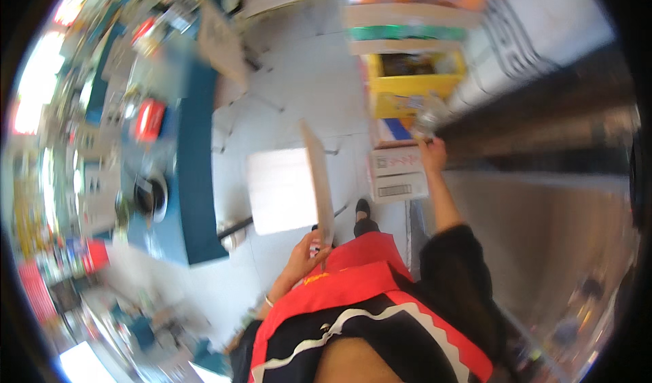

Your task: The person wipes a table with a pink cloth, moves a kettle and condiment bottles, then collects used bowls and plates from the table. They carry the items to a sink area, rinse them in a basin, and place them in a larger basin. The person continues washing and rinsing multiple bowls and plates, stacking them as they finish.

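Note:
My right hand is stretched out to the right side, its fingers closed on a clear, see-through item, blurred, perhaps a plastic bag or bottle. It is held in front of a yellow crate and above a white printed carton. Near the red apron, my left hand is at the upright wooden back of a chair with a white seat. Something small with pink and white shows at its fingers; whether they grip it or the chair back is unclear.
A long table with a blue-green edge runs along the left, bearing a red box and a dark round bowl or pot. Another wooden chair stands beside it. Stacked cartons line the right side, next to a blurred brown surface.

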`<state>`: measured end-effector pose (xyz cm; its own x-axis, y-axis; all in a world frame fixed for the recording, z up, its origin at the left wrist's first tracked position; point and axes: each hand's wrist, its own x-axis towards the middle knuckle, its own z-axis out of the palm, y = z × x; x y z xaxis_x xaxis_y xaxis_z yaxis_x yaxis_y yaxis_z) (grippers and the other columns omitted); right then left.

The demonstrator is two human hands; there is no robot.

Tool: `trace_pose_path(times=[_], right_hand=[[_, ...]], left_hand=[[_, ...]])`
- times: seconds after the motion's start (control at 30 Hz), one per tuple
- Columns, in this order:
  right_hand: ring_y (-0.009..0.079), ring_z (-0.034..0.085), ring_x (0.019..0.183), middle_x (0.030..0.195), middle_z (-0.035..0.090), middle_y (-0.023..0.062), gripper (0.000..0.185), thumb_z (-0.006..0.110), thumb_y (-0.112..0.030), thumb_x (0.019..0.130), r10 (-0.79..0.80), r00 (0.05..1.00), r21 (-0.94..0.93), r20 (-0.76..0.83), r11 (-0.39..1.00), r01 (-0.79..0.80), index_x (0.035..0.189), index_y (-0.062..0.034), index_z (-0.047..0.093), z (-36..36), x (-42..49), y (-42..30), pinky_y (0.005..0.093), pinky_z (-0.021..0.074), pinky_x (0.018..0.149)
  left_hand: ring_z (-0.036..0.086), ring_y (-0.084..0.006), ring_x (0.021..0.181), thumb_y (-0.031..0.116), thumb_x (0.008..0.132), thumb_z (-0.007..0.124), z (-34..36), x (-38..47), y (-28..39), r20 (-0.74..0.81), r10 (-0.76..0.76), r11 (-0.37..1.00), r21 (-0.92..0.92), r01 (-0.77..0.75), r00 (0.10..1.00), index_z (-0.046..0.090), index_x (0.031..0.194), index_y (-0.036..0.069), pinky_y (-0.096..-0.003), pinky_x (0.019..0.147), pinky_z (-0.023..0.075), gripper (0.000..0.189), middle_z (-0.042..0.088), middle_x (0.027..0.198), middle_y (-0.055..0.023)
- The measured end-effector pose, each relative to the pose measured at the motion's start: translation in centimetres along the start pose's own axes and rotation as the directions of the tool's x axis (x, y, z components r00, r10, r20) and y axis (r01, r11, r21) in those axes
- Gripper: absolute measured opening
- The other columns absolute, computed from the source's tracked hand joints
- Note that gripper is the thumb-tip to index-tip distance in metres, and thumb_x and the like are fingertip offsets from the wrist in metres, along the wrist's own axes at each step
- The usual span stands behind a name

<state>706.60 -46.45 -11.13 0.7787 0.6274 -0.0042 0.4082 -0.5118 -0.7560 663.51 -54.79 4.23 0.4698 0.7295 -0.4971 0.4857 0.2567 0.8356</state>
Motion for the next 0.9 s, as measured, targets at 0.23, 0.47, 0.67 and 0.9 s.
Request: trace_pose_path(times=[0.23,0.47,0.67,0.9], right_hand=[[0.0161,0.062,0.075,0.086,0.061,0.0101,0.068,0.068,-0.035,0.086,-0.184,0.560,0.452,0.808,0.804,-0.387,0.131,0.0028,0.036,2.1,-16.3,-16.4,0.0277,0.0524,0.063],[0.0162,0.054,0.056,0.077,0.059,0.0099,0.025,0.065,-0.019,0.084,0.114,0.505,0.276,0.855,0.725,-0.631,0.096,-0.0004,0.053,6.2,-21.9,-20.6,0.0283,0.0444,0.044],[0.0134,0.041,0.047,0.061,0.040,0.0022,0.010,0.058,-0.009,0.080,0.235,0.425,0.231,0.874,0.568,-0.790,0.079,-0.0039,0.049,8.5,-25.0,-25.7,0.0285,0.0376,0.042],[0.0127,0.035,0.045,0.060,0.038,0.0011,0.018,0.058,0.001,0.073,0.092,0.457,0.310,0.885,0.615,-0.725,0.066,-0.0066,0.042,17.3,-33.0,-41.2,0.0281,0.0277,0.041]], left_hand=[[0.047,-0.0360,0.121,0.045,0.091,0.053,1.3,-1.7,-7.5,0.209,-0.712,0.284,-0.787,0.547,0.671,0.036,0.131,-0.008,-0.0442,0.091,0.0475,0.068,0.042,0.131,-0.0315],[0.057,-0.0279,0.104,0.043,0.097,0.043,6.2,2.6,-13.4,0.478,-0.326,-0.274,-0.873,0.402,0.816,0.045,0.120,-0.013,-0.0354,0.093,0.0452,0.060,0.056,0.113,-0.0219],[0.058,-0.0191,0.080,0.033,0.097,0.050,1.3,1.9,-12.9,0.391,-0.098,-0.221,-0.905,0.363,0.915,0.052,0.119,0.007,-0.0305,0.067,0.0479,0.034,0.061,0.091,-0.0083],[0.036,-0.0072,0.059,0.016,0.091,0.051,-12.6,-5.6,-13.7,-0.075,0.130,0.143,-0.985,-0.094,0.989,0.050,0.100,0.011,-0.0218,0.047,0.0284,0.010,0.035,0.069,0.0032]])
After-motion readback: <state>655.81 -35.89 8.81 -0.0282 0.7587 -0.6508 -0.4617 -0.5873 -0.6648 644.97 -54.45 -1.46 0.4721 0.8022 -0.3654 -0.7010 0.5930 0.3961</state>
